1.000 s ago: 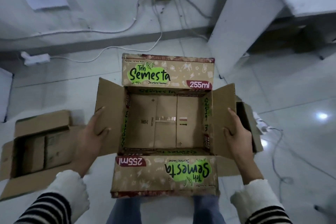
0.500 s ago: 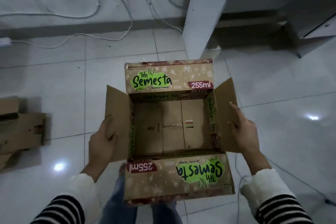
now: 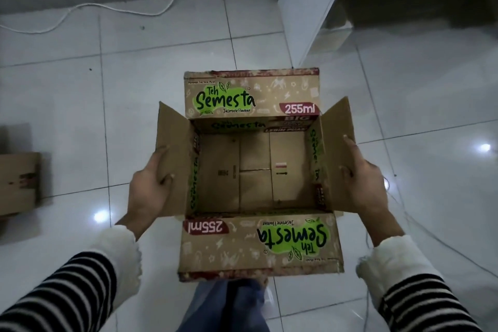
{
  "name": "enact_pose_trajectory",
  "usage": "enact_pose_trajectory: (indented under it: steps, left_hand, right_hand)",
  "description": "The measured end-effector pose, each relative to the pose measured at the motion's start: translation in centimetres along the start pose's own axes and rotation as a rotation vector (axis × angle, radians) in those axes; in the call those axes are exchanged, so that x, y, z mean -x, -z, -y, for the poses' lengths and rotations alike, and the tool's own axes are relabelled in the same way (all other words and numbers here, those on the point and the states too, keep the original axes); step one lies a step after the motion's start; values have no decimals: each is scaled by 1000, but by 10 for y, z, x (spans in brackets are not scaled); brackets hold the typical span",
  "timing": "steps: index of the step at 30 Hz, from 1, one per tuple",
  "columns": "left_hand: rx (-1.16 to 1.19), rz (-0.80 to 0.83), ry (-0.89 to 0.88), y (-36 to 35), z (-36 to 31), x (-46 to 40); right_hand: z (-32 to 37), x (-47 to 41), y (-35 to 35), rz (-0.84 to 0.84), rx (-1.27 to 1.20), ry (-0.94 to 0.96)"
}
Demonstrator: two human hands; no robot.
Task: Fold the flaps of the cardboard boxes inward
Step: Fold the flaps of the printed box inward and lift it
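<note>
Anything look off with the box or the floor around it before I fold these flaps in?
Nothing serious. The box is empty and square, with all four flaps out; the left hand and right hand grip the side flaps. The near flap's outer edge looks scuffed. Loose cables trail across the floor beyond.

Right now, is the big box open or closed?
Open. All four flaps of the box spread outward, its bare bottom shows, and both hands grip the side flaps.

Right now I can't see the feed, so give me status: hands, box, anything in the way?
Left hand grip on left side flap. Right hand grip on right side flap. Box empty, all four flaps open. Nothing blocking.
</note>
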State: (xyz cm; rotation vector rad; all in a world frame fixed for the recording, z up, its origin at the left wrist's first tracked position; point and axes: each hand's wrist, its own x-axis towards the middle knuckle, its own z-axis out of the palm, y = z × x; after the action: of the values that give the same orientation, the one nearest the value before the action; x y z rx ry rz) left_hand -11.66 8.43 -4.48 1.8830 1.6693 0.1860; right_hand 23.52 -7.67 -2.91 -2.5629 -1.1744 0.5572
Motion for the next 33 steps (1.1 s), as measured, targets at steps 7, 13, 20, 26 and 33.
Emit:
enact_pose_trajectory:
  steps: [7,13,20,26,33]
  left_hand:
    - [18,80,66,-47,27,3]
    - [0,28,80,-84,50,-12]
    - [-41,4,45,-131,63,-34]
    - [6,28,61,-156,72,-37]
    - [-11,-51,49,-157,88,-38]
  right_hand:
    - [-16,-12,-52,50,107,-72]
    - [-32,-16,-101,0,108,-88]
    - [-55,-34,-151,-19,147,-68]
    - [-59,-43,-176,62,71,-85]
    - [-44,-55,-188,95,44,-45]
